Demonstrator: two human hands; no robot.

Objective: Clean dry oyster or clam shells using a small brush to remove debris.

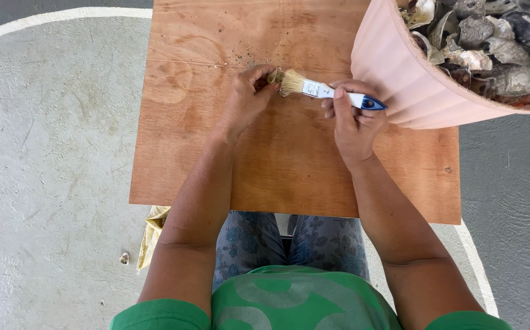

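The right hand is curled around the blue-and-white handle of a small paintbrush, fingers wrapped over the top and thumb underneath, so that the blue end of the handle sticks out past the knuckles toward a pink ribbed tub. The brush lies nearly level, its pale bristles pointing left and meeting the left hand. That hand is closed into a loose fist, fingertips pinched on a small tan object right at the bristle tips; the object is mostly hidden by the fingers and cannot be told apart further. Both forearms reach forward from the body over a square plywood board, wrists slightly bent inward so the hands face each other near the board's far half. Fine grit is scattered on the wood beyond the hands. The tub stands on the board's right far corner, just beside the right hand, and is heaped with grey, rough shells.
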